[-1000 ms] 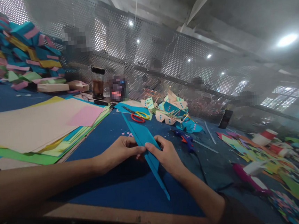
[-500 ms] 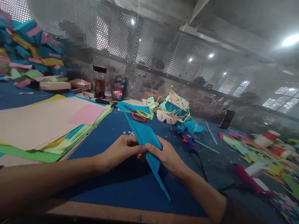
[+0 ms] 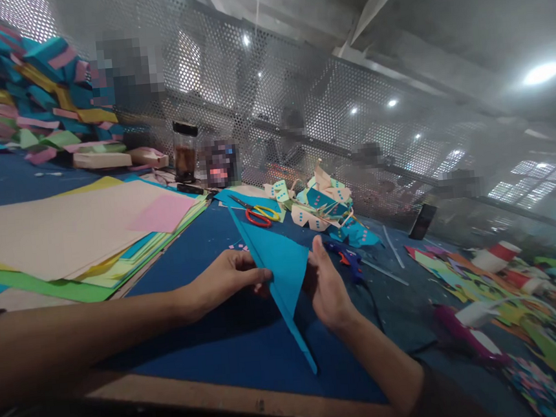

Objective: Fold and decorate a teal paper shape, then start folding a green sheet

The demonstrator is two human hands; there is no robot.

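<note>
A folded sheet of blue paper point(image 3: 282, 260) is held tilted above the blue table mat, with a narrow folded strip along its long left edge. My left hand point(image 3: 237, 273) pinches that strip near its middle, thumb on top. At the paper's right corner is my right hand point(image 3: 330, 287), its thumb raised and apart from the fingers. Those fingers are partly behind the corner; whether they touch it I cannot tell. Beyond the paper lie scissors point(image 3: 258, 218) with red and yellow handles. A blue glue gun point(image 3: 351, 260) rests to the right of my right hand.
Stacked coloured sheets point(image 3: 90, 231) lie at left. Dotted paper shapes point(image 3: 323, 201) are heaped at the back, beside a dark phone point(image 3: 423, 222) and clear glue sticks. A jar point(image 3: 186, 153) stands near the mesh partition. Cut pieces and a magenta tool point(image 3: 469, 338) lie at right.
My right thumb has lifted off the strip and the right hand has shifted rightward. The paper's right flap has spread out into a wider triangle. My left hand keeps its pinch.
</note>
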